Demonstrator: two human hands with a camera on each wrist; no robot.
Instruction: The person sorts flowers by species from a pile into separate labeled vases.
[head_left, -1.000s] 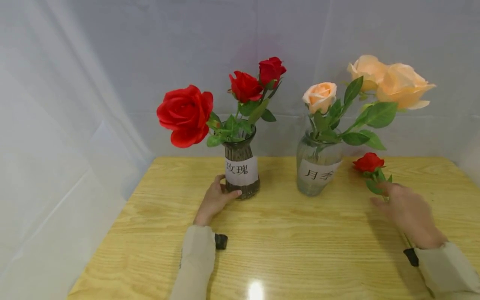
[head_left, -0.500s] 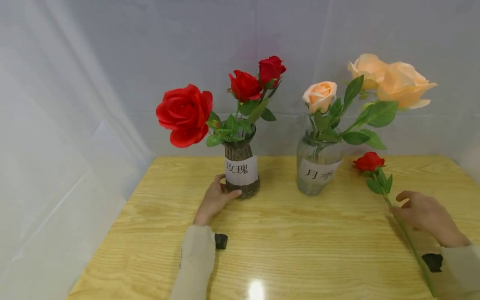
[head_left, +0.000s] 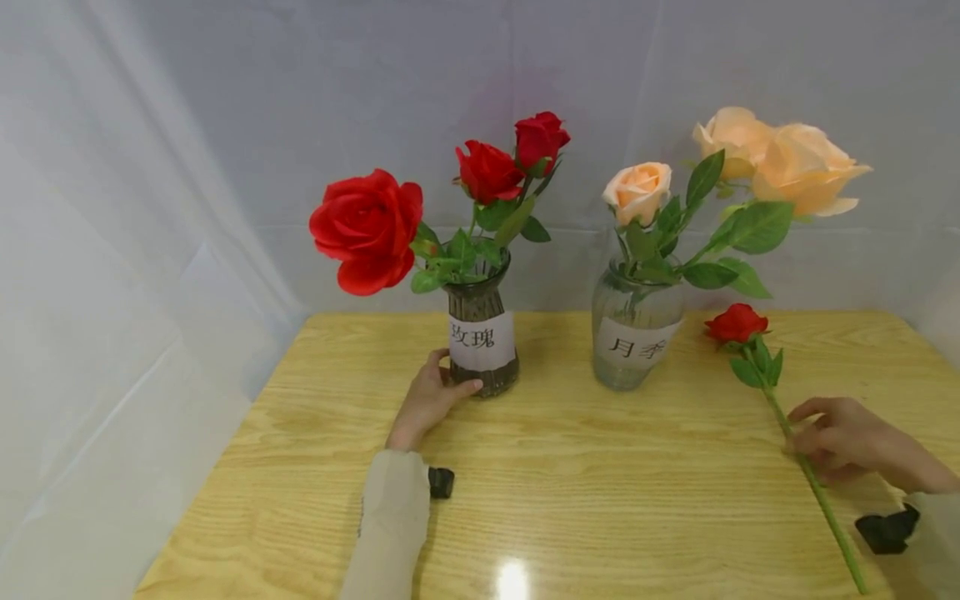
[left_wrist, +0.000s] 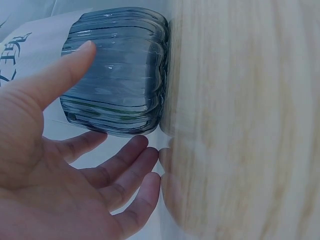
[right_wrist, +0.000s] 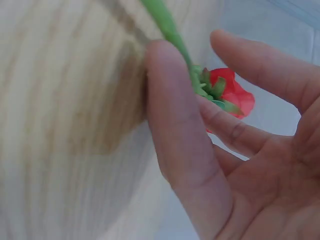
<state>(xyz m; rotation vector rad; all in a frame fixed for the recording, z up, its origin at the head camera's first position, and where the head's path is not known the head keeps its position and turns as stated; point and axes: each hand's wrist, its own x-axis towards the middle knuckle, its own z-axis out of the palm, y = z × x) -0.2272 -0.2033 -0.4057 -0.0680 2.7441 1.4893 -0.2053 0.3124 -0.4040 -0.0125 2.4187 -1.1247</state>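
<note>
My left hand (head_left: 429, 400) holds the lower part of a dark ribbed glass vase (head_left: 501, 379), thumb across its front and fingers behind. In the left wrist view, the fingertips meet the side of the vase near its base. Several red roses (head_left: 369, 217) stand in it. On the right, a single red rose (head_left: 737, 323) lies on the table with its long green stem (head_left: 825, 500) toward the front. My right hand (head_left: 851, 437) is at the middle of that stem, fingers loosely bent. The right wrist view shows a gap between thumb and index finger, with the stem (right_wrist: 167, 25) passing beside the thumb.
A clear glass vase (head_left: 618, 377) with a paper label holds several peach roses (head_left: 806, 171), leaning right above the loose rose. Both vases stand near the back edge of the wooden table (head_left: 570, 492). A pale cloth backdrop (head_left: 315, 100) hangs behind.
My right hand has moved back toward the front right along the stem, away from the bloom and leaves. My left hand stays at the dark vase.
</note>
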